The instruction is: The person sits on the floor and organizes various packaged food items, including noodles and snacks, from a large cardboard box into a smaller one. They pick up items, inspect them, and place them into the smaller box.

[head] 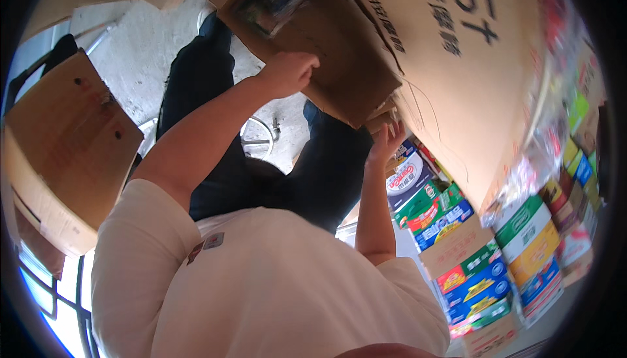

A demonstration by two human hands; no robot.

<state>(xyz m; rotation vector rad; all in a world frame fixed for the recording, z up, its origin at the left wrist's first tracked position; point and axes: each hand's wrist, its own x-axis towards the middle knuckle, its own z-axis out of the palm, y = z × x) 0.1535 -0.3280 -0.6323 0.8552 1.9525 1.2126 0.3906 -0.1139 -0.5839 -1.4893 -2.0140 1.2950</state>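
Tilted before me is an open brown cardboard box (343, 49), its inside towards me. At its far end is a dark, blurred, multicoloured patch (274, 3); I cannot tell what it is. My left hand (291, 75) is closed over the box's near edge, fingers curled inward. Below the box's right corner, my right hand (387, 142) has its fingers apart, close to a torn cardboard flap (382, 115). Whether those fingertips touch the flap is unclear. My legs (201, 93) in dark trousers are spread beneath the box.
A large printed carton (470, 78) rises at the right, a thin loose strand hanging along it. Stacked colourful product cartons (470, 279) stand below it, beside blurred plastic wrapping (529, 162). Another cardboard piece (73, 137) is at the left. A white ring-shaped metal frame (259, 137) shows above the concrete floor (132, 59).
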